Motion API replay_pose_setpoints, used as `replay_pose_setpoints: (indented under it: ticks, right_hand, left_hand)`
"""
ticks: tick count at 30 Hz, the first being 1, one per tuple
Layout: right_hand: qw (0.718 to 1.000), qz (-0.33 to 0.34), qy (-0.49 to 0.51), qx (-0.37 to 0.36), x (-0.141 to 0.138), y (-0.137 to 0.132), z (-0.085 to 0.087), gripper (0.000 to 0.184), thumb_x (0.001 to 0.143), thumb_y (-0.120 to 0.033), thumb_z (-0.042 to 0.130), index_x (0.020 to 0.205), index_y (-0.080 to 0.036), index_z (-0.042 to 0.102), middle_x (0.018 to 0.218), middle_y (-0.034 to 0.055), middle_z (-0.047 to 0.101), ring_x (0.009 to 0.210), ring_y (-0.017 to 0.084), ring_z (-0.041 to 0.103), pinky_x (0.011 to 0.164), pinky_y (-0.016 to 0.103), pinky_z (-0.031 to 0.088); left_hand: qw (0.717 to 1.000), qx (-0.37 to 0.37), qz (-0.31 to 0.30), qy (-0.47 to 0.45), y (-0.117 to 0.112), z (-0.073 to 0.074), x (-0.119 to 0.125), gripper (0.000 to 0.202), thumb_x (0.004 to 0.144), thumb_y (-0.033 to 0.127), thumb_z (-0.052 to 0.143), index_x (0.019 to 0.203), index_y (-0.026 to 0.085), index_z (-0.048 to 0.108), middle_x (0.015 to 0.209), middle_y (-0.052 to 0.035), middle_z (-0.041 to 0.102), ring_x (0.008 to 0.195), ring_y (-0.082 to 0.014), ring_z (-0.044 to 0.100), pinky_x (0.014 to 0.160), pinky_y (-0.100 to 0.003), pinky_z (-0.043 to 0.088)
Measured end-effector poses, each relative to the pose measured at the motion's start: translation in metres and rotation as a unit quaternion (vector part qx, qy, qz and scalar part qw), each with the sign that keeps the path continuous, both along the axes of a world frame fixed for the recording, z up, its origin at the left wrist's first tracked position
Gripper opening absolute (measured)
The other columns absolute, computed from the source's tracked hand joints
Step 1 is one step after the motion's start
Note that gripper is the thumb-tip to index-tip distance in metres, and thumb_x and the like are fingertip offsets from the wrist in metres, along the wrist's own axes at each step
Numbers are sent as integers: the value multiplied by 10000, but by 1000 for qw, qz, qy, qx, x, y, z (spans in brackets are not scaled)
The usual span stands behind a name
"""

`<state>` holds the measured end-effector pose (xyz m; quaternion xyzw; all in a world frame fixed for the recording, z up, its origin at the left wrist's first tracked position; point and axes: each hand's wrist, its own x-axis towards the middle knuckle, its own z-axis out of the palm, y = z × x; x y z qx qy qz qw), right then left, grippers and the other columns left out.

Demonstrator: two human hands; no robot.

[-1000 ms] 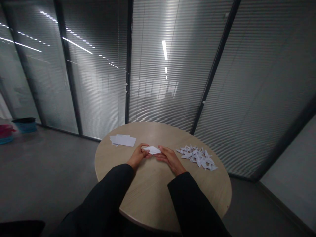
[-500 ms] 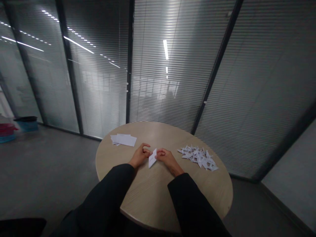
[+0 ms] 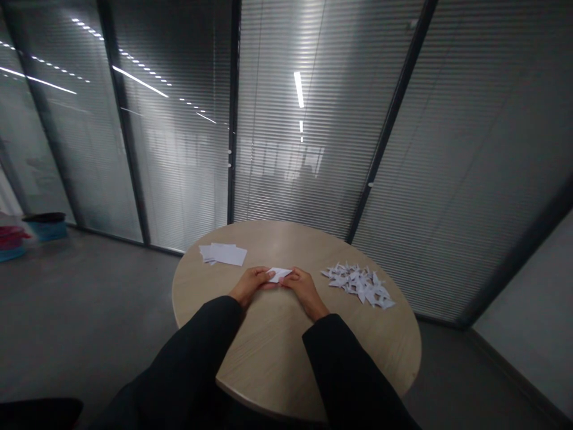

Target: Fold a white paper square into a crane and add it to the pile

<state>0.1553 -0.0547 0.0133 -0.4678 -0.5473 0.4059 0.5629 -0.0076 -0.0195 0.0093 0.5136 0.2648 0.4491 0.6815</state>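
A small folded white paper (image 3: 279, 274) is held level between both hands, over the middle of the round table. My left hand (image 3: 251, 285) pinches its left end, thumb on top. At its right end my right hand (image 3: 306, 291) grips it between thumb and fingers. The fingers partly cover the paper, and its exact fold is too small to make out. To the right lies a pile of folded paper stars (image 3: 362, 284). Flat white paper sheets (image 3: 227, 254) rest in a loose stack at the left.
The round wooden table (image 3: 268, 364) stands close to glass partitions with blinds (image 3: 295, 197). On the floor at far left are a blue bin with a black liner (image 3: 47, 227) and another with a red liner (image 3: 11, 242).
The folded paper has turned from slanting upright to lying crosswise. My left hand, which had its fingers apart beside the paper, now grips the left end.
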Motion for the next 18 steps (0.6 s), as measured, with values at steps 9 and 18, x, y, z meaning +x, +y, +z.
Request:
replay_pose_setpoints:
  ticks: [9, 18]
  right_hand:
    - [993, 16, -106, 54, -4, 1, -5, 196, 640, -326, 677, 714, -184, 565, 619, -13, 613, 597, 147, 566, 585, 256, 431]
    - [929, -61, -268, 248, -3, -3, -1, 346, 632, -166, 725, 963, -227, 646, 1122, 65, 511, 1107, 214, 477, 952, 363, 389]
  left_hand:
    - [995, -66, 72, -28, 2, 4, -4, 291, 571, 155, 803, 806, 84, 646, 772, -74, 689, 656, -136, 646, 625, -214, 539]
    - [993, -71, 98, -12, 1, 5, -4, 265, 606, 130, 769, 832, 105, 632, 753, -50, 672, 634, -128, 636, 611, -215, 536]
